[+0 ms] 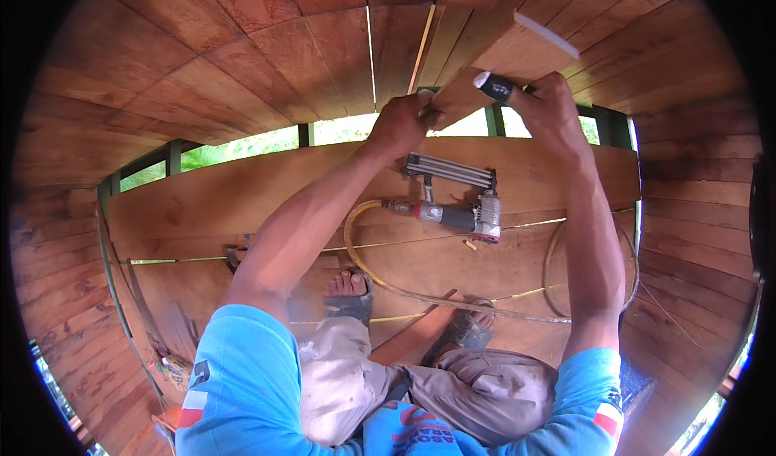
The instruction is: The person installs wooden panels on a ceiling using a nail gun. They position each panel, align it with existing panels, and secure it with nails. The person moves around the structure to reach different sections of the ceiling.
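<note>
Both my arms reach up to a short wooden board (517,56) held against the plank ceiling. My left hand (402,124) grips the board's lower left end. My right hand (550,104) is closed around a dark marker with a white tip (493,86), its tip touching the board's face. Below my hands, a pneumatic nail gun (457,205) lies on its side on the wooden platform, with a yellow air hose (380,274) curling from its handle past my sandalled feet (350,290).
Wooden plank walls curve around on both sides, with green-framed openings (242,145) showing foliage beyond. A reddish board (416,335) lies under my legs. Another tool (236,254) lies at the platform's left. A loop of hose (558,270) sits by the right wall.
</note>
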Demonstrator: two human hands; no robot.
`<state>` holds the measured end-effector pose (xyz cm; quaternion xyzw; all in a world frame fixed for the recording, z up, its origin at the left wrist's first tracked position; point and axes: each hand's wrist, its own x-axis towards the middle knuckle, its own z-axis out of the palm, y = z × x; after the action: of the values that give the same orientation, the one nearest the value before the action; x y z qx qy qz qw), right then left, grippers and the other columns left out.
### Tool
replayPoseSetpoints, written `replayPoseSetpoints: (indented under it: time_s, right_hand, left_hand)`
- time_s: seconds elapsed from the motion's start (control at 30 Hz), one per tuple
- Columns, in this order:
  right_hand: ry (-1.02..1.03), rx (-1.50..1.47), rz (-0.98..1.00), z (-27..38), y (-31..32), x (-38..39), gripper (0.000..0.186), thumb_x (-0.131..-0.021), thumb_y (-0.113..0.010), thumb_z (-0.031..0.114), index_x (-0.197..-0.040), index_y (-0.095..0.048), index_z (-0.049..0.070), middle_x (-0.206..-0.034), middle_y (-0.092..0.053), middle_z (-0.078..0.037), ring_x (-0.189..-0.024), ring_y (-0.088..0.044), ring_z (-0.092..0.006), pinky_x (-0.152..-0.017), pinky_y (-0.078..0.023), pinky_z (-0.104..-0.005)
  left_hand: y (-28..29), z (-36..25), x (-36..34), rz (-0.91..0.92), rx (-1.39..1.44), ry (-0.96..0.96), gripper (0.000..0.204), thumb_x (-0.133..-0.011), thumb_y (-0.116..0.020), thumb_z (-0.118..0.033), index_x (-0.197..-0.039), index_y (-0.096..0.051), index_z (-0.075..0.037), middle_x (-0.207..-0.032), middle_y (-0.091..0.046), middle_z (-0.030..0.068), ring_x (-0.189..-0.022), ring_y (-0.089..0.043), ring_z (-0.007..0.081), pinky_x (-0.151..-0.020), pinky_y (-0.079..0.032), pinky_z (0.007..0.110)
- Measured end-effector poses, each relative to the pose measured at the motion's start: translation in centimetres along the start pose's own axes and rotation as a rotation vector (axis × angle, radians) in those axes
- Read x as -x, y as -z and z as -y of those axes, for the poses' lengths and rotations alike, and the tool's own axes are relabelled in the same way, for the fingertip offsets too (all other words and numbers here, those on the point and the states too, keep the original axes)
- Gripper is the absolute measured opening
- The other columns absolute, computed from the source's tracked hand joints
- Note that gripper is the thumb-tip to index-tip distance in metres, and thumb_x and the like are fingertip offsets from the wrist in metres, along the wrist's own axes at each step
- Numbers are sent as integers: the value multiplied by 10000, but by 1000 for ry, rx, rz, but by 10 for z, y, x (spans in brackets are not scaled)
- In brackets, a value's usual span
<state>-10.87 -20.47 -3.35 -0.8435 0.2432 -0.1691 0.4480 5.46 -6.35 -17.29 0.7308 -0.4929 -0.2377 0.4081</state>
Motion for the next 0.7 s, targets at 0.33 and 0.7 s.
replayPoseSetpoints:
  time_s: [0.33,0.7]
  right_hand:
    - [-144,-238,84,-48,-42,-54,217,-869,-726,192,-815,-659,-7,-707,-651,-47,-623,-620,-130,-596,-527,-300]
    - [103,34,105,-92,-21,-63,171,-871,-699,141,-850,-695,-29,-822,-694,-72,-753,-662,-136,-699,-522,-295]
  left_hand:
    - [29,44,-14,-155,-265,87,300,-903,-699,-322,-1035,-733,-55,-948,-737,182,-901,-723,328,-774,-542,413]
    - [42,42,7,-165,-42,70,229,-892,-716,-257,-984,-725,-48,-853,-727,170,-801,-725,327,-706,-546,400]
